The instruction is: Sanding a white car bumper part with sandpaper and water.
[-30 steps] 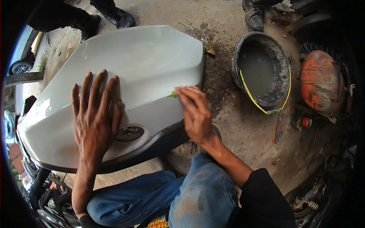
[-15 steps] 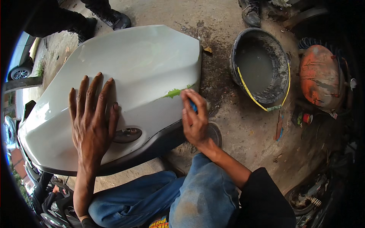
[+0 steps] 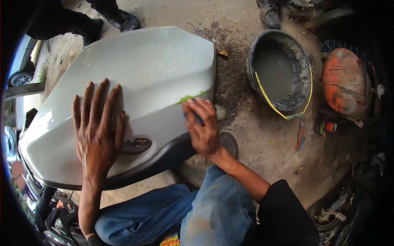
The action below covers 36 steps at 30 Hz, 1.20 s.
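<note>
A pale grey car body panel [image 3: 135,74] lies across my lap and the ground. My left hand [image 3: 98,131] rests flat on it with fingers spread, just left of a dark round hole [image 3: 136,145]. My right hand [image 3: 202,125] presses a small blue pad [image 3: 198,119] against the panel's right edge, just below a green smear [image 3: 189,97]. Most of the pad is hidden under my fingers.
A black tub of grey water [image 3: 280,71] with a yellow strap stands to the right. Beyond it lies an orange rusty round tank [image 3: 344,84]. Someone's black shoes [image 3: 119,18] stand at the top. A round drain cover [image 3: 229,143] sits by my wrist.
My right hand slid down along the panel's right edge, uncovering more of the green smear. My left hand stayed flat on the panel.
</note>
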Tool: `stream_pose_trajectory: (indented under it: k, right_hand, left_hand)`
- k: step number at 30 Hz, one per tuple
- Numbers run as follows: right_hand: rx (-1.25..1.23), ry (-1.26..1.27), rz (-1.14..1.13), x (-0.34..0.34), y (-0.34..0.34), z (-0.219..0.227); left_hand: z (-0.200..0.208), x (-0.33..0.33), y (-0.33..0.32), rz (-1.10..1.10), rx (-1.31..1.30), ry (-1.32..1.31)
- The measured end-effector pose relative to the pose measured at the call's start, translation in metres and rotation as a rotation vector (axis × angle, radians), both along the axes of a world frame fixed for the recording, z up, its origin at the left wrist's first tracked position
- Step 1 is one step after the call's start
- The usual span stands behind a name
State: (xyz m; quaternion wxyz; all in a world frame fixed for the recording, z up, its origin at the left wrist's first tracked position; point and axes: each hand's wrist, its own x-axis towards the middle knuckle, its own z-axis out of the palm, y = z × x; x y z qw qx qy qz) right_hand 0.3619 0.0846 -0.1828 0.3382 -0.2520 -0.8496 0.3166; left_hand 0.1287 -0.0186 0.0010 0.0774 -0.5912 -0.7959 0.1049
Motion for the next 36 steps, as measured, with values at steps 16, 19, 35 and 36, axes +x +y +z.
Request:
stream_pose_trajectory:
  k: [16, 19, 35, 36]
  right_hand:
    - [0.006, 0.049, 0.052, -0.005, 0.002, 0.005]
    - [0.027, -0.008, 0.002, 0.006, 0.003, -0.007]
    - [-0.062, -0.004, -0.002, -0.006, 0.004, 0.003]
    - [-0.051, -0.007, 0.008, 0.001, -0.002, -0.002]
  left_hand:
    - [0.001, 0.000, 0.002, 0.018, -0.017, 0.002]
    - [0.000, 0.000, 0.001, 0.010, -0.007, -0.015]
    - [0.000, 0.000, 0.001, 0.012, -0.017, 0.019]
    - [0.000, -0.001, 0.002, 0.011, -0.015, 0.020]
